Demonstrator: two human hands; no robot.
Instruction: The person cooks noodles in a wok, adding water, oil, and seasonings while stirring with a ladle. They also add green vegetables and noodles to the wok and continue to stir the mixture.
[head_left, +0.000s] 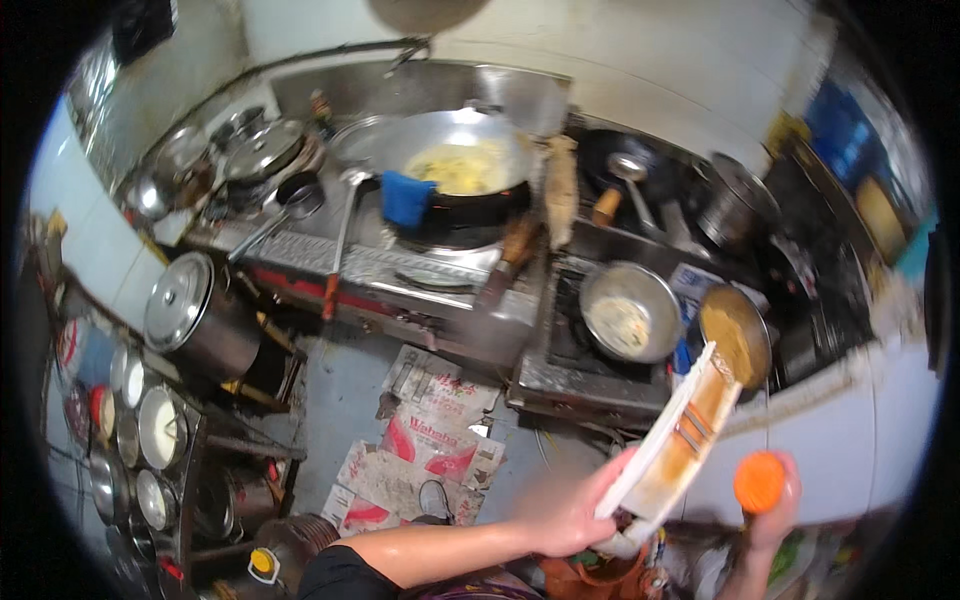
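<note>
My left hand (574, 510) grips the near end of a white-framed slicer or grater board (675, 450), stained orange, with slots or blades across it. The board slants away, its far end at the rim of a metal bowl (731, 337) that holds a brownish-yellow content. In my right hand (784, 499), to the right of the board and apart from it, is a rounded orange piece, apparently a carrot (759, 482). Left of that bowl, a metal pot (630, 311) with pale contents stands on the stove. The blades' detail is blurred.
A large wok (457, 150) with yellow food and a blue cloth (406, 198) on its rim sits at the back. A long-handled ladle (345, 232) lies left of it. A lidded stockpot (195, 307) and shelves of bowls (161, 427) are at left. Flattened cardboard (427, 420) covers part of the floor.
</note>
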